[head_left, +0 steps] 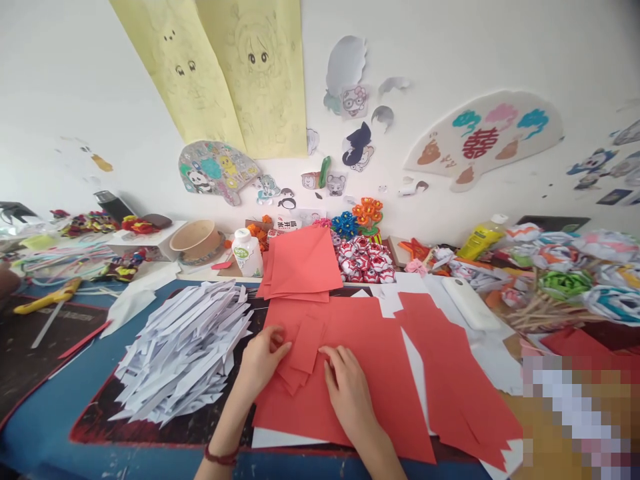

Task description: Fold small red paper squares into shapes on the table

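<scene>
Several small red paper rectangles (309,343) lie loosely stacked and fanned on a large red paper sheet (373,333). My left hand (263,360) is at the left side of the small stack, its fingers curved and the thumb tip against the paper edge. On the other side, my right hand (347,383) rests with bent, parted fingers, the fingertips at the stack's right edge. Neither hand has lifted any paper. White paper sheets show from beneath the large red one.
A heap of white paper strips (185,350) lies left. Square red sheets (303,263) sit behind, near a white bottle (247,253). More red paper (450,373) lies right, by a white case (470,303). A yellow-handled cutter (47,300) is far left; folded paper flowers (365,260) stand behind.
</scene>
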Motion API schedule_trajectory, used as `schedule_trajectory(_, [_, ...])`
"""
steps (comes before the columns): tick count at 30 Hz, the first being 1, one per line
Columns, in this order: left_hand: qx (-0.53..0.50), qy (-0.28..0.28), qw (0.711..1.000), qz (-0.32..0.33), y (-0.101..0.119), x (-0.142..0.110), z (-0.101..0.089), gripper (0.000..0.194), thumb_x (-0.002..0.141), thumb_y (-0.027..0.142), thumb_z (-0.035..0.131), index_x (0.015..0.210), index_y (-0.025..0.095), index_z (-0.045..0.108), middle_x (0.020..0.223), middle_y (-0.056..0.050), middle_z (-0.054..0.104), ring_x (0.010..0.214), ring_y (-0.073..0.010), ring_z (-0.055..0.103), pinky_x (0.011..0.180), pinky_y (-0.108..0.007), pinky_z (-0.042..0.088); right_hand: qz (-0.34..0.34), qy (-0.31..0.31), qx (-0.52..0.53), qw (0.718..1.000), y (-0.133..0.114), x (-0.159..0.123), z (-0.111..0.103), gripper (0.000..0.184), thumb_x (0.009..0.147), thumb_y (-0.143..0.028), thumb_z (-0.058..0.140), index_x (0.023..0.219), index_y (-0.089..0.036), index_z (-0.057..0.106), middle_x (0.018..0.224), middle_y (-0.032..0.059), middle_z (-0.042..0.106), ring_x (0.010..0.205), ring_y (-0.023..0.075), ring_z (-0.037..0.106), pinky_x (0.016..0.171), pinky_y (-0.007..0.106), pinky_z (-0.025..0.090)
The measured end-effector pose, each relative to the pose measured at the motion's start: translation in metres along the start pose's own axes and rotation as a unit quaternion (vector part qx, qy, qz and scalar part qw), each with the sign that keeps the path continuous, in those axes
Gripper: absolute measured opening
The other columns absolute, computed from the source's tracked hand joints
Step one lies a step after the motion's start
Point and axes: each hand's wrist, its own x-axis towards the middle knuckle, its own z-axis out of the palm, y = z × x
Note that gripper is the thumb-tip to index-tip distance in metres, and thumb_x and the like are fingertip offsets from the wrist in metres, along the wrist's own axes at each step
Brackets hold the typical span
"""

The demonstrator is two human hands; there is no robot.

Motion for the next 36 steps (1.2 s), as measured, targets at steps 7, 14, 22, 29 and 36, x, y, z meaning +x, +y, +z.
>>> schedule_trajectory(7, [0.009,0.011,0.999,-0.031,-0.001,-0.003,0.006,0.035,0.079,0.037,0.056,0.104,0.015,0.066,0.088,-0.007,0.069,0.075,-0.0196,0.064,0.070,-0.029,0.045,0.025,0.047,-0.047,0.997,0.001,-0.006,0.012,0.032,0.089,-0.010,0.041,0.110,-0.019,0.063,0.088,0.0108,0.060,0.084,0.0262,0.057,0.077,0.041,0.050])
schedule_trajectory(14, [0.017,0.024,0.999,-0.014,0.012,-0.006,0.021,0.023,0.078,0.033,0.058,0.090,0.016,0.069,0.092,-0.008,0.069,0.086,-0.0220,0.064,0.080,-0.031,0.045,-0.049,0.030,-0.121,0.991,-0.007,-0.011,0.020,0.025,0.086,-0.012,0.049,0.101,-0.017,0.067,0.079,0.0101,0.060,0.077,0.0257,0.057,0.070,0.038,0.049])
schedule_trajectory(22, [-0.014,-0.004,1.000,0.000,0.025,-0.014,0.015,0.020,0.081,0.031,0.053,0.093,0.018,0.062,0.091,-0.007,0.070,0.082,-0.0199,0.065,0.077,-0.029,0.046,-0.078,0.070,-0.159,0.982,-0.006,-0.011,0.022,0.023,0.082,-0.007,0.051,0.095,-0.014,0.068,0.077,0.0084,0.060,0.072,0.0228,0.055,0.067,0.035,0.049])
schedule_trajectory(29, [-0.053,-0.080,0.995,-0.014,0.023,-0.007,0.008,0.029,0.075,0.041,0.059,0.090,0.016,0.063,0.079,-0.005,0.069,0.075,-0.0205,0.064,0.067,-0.026,0.042,-0.087,0.084,-0.192,0.974,-0.005,-0.014,0.030,0.029,0.077,-0.004,0.052,0.102,-0.008,0.069,0.078,0.0118,0.062,0.073,0.0253,0.056,0.067,0.038,0.051])
schedule_trajectory(36, [-0.030,-0.083,0.995,0.054,0.021,-0.006,0.010,0.026,0.076,0.034,0.059,0.063,0.018,0.044,0.056,0.007,0.035,0.053,-0.0098,0.036,0.053,-0.022,0.024,0.002,0.076,-0.049,0.996,-0.008,-0.010,0.013,0.026,0.086,-0.010,0.047,0.099,-0.015,0.068,0.080,0.0097,0.061,0.078,0.0247,0.057,0.071,0.039,0.051])
